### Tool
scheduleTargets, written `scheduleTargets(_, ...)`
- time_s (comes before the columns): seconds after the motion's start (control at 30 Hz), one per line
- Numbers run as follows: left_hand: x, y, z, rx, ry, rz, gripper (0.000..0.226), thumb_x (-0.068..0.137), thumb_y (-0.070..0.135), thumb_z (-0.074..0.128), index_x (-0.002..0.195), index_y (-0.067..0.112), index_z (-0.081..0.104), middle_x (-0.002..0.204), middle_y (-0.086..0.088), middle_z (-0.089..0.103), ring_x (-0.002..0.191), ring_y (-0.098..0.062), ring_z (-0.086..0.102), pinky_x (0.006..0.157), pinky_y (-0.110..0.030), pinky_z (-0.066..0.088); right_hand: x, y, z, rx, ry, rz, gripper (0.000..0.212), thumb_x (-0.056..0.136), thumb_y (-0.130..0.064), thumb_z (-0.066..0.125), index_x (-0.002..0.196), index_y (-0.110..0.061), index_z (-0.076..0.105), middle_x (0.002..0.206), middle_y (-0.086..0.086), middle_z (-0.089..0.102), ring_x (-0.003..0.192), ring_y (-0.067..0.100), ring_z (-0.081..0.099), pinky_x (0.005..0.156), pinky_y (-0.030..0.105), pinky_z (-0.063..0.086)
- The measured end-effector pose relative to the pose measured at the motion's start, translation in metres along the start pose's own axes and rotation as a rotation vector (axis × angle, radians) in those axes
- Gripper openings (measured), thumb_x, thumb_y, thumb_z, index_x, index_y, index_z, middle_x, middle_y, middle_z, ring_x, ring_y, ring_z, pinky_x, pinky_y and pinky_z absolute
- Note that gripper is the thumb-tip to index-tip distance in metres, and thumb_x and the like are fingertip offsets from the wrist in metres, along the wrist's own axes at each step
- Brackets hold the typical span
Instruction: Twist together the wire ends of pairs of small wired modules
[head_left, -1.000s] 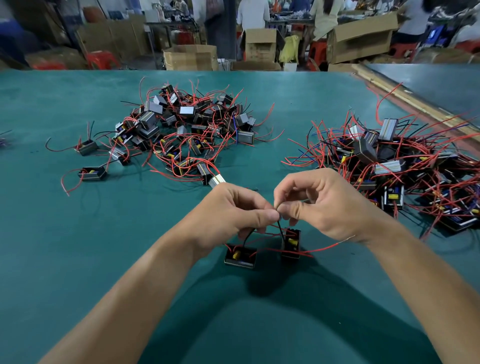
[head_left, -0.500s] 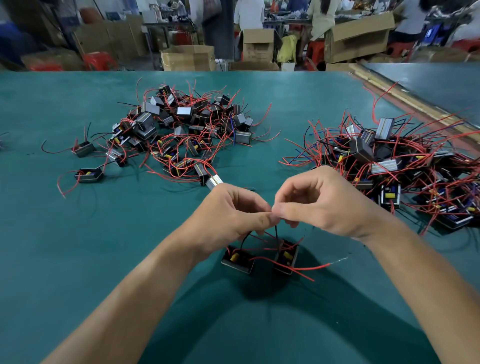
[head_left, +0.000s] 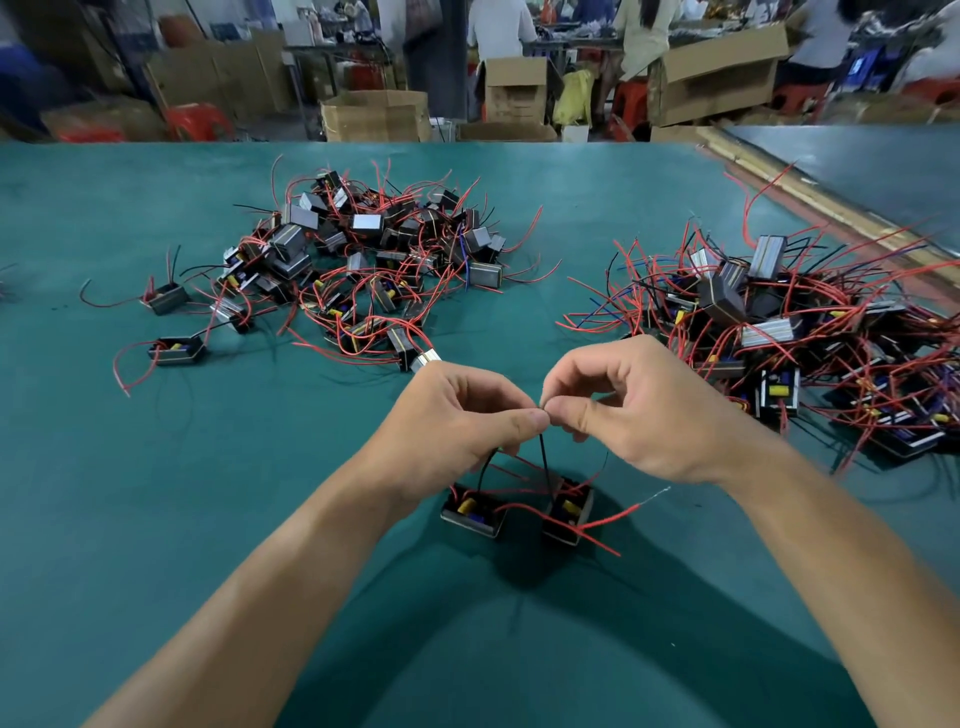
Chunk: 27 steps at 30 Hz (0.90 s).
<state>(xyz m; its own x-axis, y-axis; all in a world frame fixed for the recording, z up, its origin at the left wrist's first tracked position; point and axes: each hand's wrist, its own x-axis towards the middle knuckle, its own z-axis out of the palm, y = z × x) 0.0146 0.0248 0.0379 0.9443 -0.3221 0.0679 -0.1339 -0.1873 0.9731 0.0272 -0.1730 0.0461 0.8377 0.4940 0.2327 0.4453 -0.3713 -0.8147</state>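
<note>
Pinching the ends of two thin black wires (head_left: 542, 454) between thumb and forefinger, the left hand (head_left: 457, 421) and right hand (head_left: 639, 415) meet above two small black boxy modules (head_left: 474, 512) lying toward the near edge of the green desk (head_left: 156, 519). The twist likely goes best with one pinch held firm while the other rolls. Compared with a second ago, the right-side module has tipped level with its partner.

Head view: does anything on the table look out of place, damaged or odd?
Nothing looks damaged or spilled. Only a stray module lies left of the left pile, apart from the heap, its red wire sprawling loose.
</note>
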Motion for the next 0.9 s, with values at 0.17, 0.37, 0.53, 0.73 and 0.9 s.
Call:
scheduleTargets(0.17, 0.003, 0.0, -0.001, 0.014, 0.189, 0.006, 0.019, 0.086, 0.008, 0.071, 0.067, 0.009, 0.07, 0.049, 0.002, 0.056, 0.04, -0.005, 0.041, 0.043, -0.016, 0.033, -0.003, 0.003, -0.02, 0.151, -0.049, 0.123, 0.022, 0.077, -0.003, 0.073, 0.093, -0.017, 0.071, 0.076, -0.005, 0.063, 0.069, 0.013, 0.057, 0.063, 0.02, 0.048)
scheduleTargets(0.37, 0.005, 0.002, -0.006, -0.006, 0.308, 0.01, 0.021, 0.091, 0.018, 0.067, 0.071, 0.012, 0.066, 0.052, 0.001, 0.058, 0.041, -0.01, 0.037, 0.048, -0.023, 0.032, -0.015, -0.003, -0.041, 0.354, -0.35, 0.085, 0.029, 0.074, -0.013, 0.075, 0.102, -0.02, 0.076, 0.072, 0.002, 0.063, 0.064, 0.014, 0.054, 0.063, 0.021, 0.047)
scheduleTargets(0.53, 0.005, 0.001, -0.005, 0.003, 0.287, 0.046, 0.012, 0.092, 0.011, 0.065, 0.08, 0.009, 0.065, 0.05, 0.002, 0.054, 0.037, -0.002, 0.043, 0.043, -0.013, 0.036, -0.008, -0.007, -0.029, 0.353, -0.166, 0.09, 0.008, 0.082, -0.012, 0.07, 0.086, -0.015, 0.077, 0.069, 0.007, 0.068, 0.058, 0.015, 0.059, 0.058, 0.023, 0.052)
scheduleTargets(0.73, 0.005, 0.0, -0.006, 0.032, 0.293, 0.023, 0.013, 0.096, 0.011, 0.059, 0.083, 0.013, 0.061, 0.049, 0.001, 0.056, 0.041, -0.012, 0.034, 0.042, -0.021, 0.028, 0.001, 0.006, -0.026, 0.159, 0.11, 0.273, 0.008, 0.092, -0.007, 0.064, 0.086, -0.01, 0.061, 0.054, 0.003, 0.058, 0.051, 0.018, 0.05, 0.051, 0.025, 0.046)
scheduleTargets(0.9, 0.004, 0.0, -0.006, 0.123, 0.322, 0.05, 0.011, 0.096, 0.014, 0.06, 0.085, 0.015, 0.064, 0.051, -0.006, 0.057, 0.036, -0.007, 0.034, 0.04, -0.017, 0.029, 0.001, 0.015, -0.023, -0.09, 0.156, 0.281, 0.008, 0.091, -0.011, 0.067, 0.085, -0.015, 0.063, 0.046, -0.005, 0.054, 0.046, 0.013, 0.05, 0.049, 0.019, 0.043)
